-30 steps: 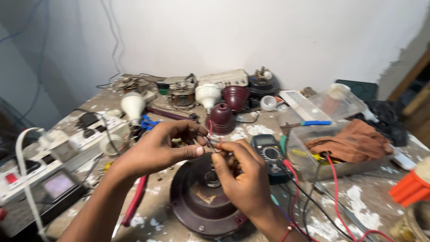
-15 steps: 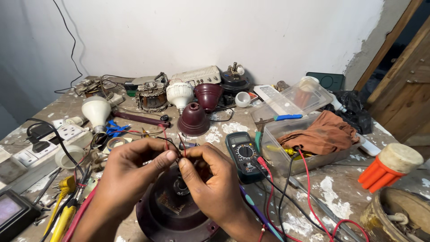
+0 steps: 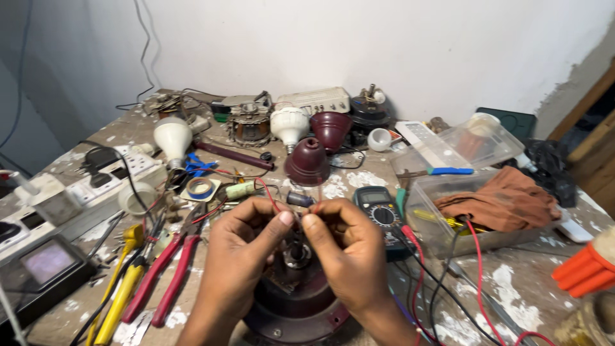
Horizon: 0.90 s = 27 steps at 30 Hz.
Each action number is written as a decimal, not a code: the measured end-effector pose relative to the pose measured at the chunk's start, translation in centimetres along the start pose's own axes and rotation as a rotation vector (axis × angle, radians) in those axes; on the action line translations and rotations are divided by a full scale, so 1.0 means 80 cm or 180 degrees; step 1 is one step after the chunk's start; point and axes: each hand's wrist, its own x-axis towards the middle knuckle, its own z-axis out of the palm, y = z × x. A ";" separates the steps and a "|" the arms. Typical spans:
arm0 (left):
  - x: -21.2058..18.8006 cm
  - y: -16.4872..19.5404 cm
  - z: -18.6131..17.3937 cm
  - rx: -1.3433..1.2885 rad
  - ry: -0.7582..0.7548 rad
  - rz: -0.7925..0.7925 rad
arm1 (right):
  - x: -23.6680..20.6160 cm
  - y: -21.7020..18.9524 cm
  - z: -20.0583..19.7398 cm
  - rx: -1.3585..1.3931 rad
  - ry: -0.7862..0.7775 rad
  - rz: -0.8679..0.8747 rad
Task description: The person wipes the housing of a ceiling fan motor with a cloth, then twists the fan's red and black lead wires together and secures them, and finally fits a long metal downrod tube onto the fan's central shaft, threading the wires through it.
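Centrally, low in the view: left hand (image 3: 240, 256) and right hand (image 3: 343, 253) raised together over a dark maroon fan motor (image 3: 291, 307) lying flat at the near edge of the surface (image 3: 512, 282). Both grips pinched together, thumb tip against fingertip, each clamped on thin wires (image 3: 268, 195) where red strands meet between the two hands; exact wire ends hidden by the fingers. Just beyond the knuckles, a small dark capacitor (image 3: 299, 199) and a maroon bell-shaped cover (image 3: 307, 162). Immediately right of the right hand, nearly touching, a dark multimeter (image 3: 379, 213) with red and black leads trailing toward the near right corner. Further right, a clear plastic box (image 3: 448, 234) holding a brown cloth (image 3: 503, 204). Left of the left hand, red-handled pliers (image 3: 168, 269) and a yellow-handled tool (image 3: 122, 288), close but apart. Beyond those, a roll of tape (image 3: 200, 188), a white bulb (image 3: 173, 138) and a power strip (image 3: 96, 186) along the left edge. Little bare room anywhere: only small patches of paint-flecked top near the right front.
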 end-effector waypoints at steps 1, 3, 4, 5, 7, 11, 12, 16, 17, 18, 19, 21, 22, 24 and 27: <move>-0.002 0.000 0.001 -0.0039 0.0003 0.0063 | 0.000 -0.001 -0.003 -0.0019 0.0056 0.0211; -0.004 0.000 0.003 -0.0064 0.0048 0.0158 | 0.000 -0.006 -0.010 -0.0068 0.0182 0.0625; -0.005 -0.001 0.004 -0.0079 0.0066 0.0196 | 0.001 -0.006 -0.012 0.0039 0.0186 0.0606; -0.006 -0.001 0.004 -0.0122 0.0128 0.0112 | 0.001 -0.007 -0.014 0.0146 0.0195 0.0590; -0.009 -0.001 0.004 -0.0211 0.0245 -0.0067 | 0.002 -0.006 -0.017 0.0330 0.0254 0.0619; -0.013 -0.004 0.005 -0.0210 0.0226 0.0100 | 0.002 -0.002 -0.021 0.0505 0.0369 0.0695; -0.012 -0.005 0.006 -0.0218 0.0218 0.0135 | 0.001 -0.002 -0.022 0.0510 0.0383 0.0686; -0.012 -0.006 0.008 -0.0293 0.0197 0.0242 | 0.002 0.002 -0.028 0.0524 0.0347 0.0591; -0.012 -0.006 0.008 -0.0284 0.0207 0.0198 | 0.003 0.002 -0.030 0.0547 0.0354 0.0596; -0.012 -0.006 0.008 -0.0276 0.0209 0.0155 | 0.003 0.003 -0.032 0.0567 0.0368 0.0596; -0.012 -0.006 0.007 -0.0270 0.0206 0.0110 | 0.004 0.003 -0.033 0.0556 0.0392 0.0617; -0.012 -0.006 0.006 -0.0246 0.0197 0.0062 | 0.004 0.003 -0.035 0.0535 0.0436 0.0656; -0.012 -0.006 0.005 -0.0231 0.0188 0.0043 | 0.004 0.004 -0.036 0.0540 0.0446 0.0648; -0.011 -0.007 0.005 -0.0289 0.0140 0.0172 | 0.004 0.004 -0.036 0.0555 0.0466 0.0629; -0.012 -0.009 0.006 -0.0285 0.0167 0.0312 | 0.005 0.005 -0.036 0.0579 0.0445 0.0565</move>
